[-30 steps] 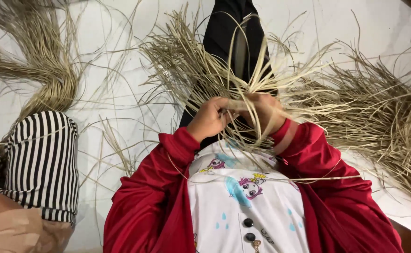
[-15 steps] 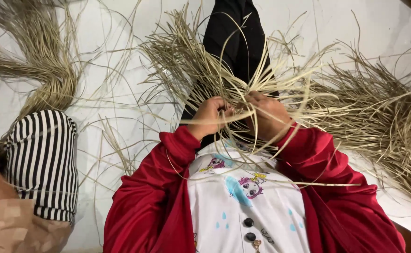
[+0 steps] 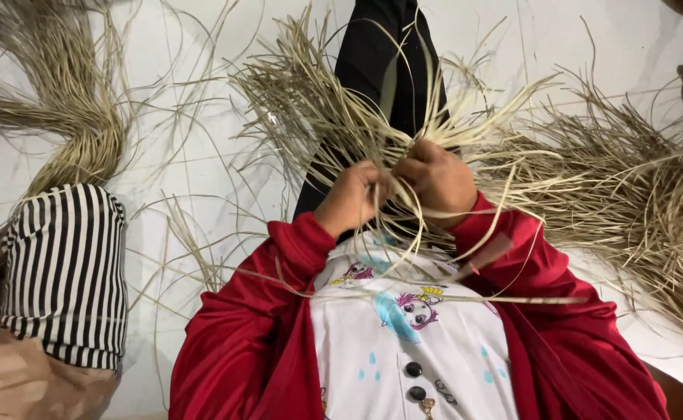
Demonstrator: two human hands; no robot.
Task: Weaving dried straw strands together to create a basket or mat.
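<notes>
In the middle of the frame the left hand (image 3: pixel 353 198) and the right hand (image 3: pixel 438 177) meet, knuckles almost touching, over a knot of pale straw strips (image 3: pixel 372 128); each grip is closed on the strips, the left fingers curled round a few strands at the centre, the right fist wrapped over the gathered point just beside it. The strips lie partly inside both grips and partly outside them; from the hands they fan upward and to the upper left in a stiff spray, sweep to the right in long arcs, and a few loop down below the hands across the white printed shirt (image 3: pixel 411 342) (cartoon figures and dark buttons on it). One long strand runs nearly level across the chest, under both wrists. Red sleeves (image 3: pixel 256 327) frame the shirt at lower left and lower right; a black trouser leg (image 3: pixel 380 70) stretches to the top centre, behind the spray.

On the white floor (image 3: pixel 201 155) a loose heap of straw (image 3: pixel 629 187) fills the right side of the frame; a curved bundle of straw (image 3: pixel 69 117) lies at upper left, well apart from the hands. At the left edge sits another person's black-and-white striped sleeve (image 3: pixel 61 272).
</notes>
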